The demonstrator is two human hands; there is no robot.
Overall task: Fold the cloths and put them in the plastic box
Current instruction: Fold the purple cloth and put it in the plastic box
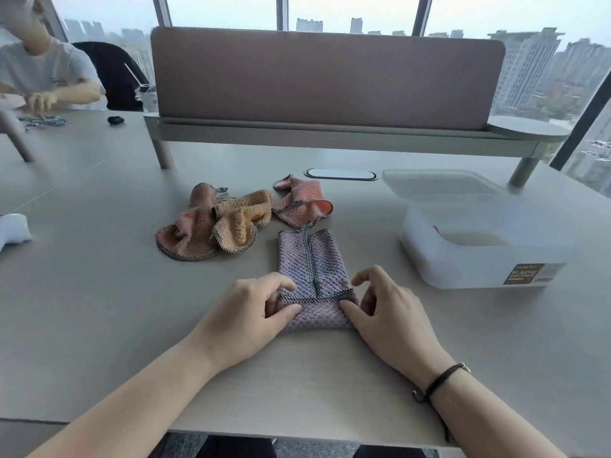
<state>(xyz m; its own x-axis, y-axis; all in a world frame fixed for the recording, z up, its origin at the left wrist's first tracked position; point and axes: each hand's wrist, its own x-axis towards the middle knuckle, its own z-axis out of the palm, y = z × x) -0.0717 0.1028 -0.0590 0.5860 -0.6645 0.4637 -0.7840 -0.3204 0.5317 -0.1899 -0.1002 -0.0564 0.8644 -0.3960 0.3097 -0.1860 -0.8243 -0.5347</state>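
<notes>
A purple waffle-weave cloth [312, 259] lies as a long narrow strip in front of me, its near end turned up over itself. My left hand [244, 312] pinches the left corner of that turned end. My right hand [390, 309] pinches the right corner. Two crumpled cloths, pink and orange [215, 226], lie in a heap at the middle left. Another crumpled pink cloth [302, 201] sits behind the purple one. The translucent plastic box [476, 259] stands open at the right, its lid [439, 185] leaning behind it. Something pale lies inside the box.
A desk divider on legs [327, 77] runs across the back of the table. A cable port [340, 173] sits in the table behind the cloths. Another person [43, 77] works at the far left. A white object [13, 228] lies at the left edge.
</notes>
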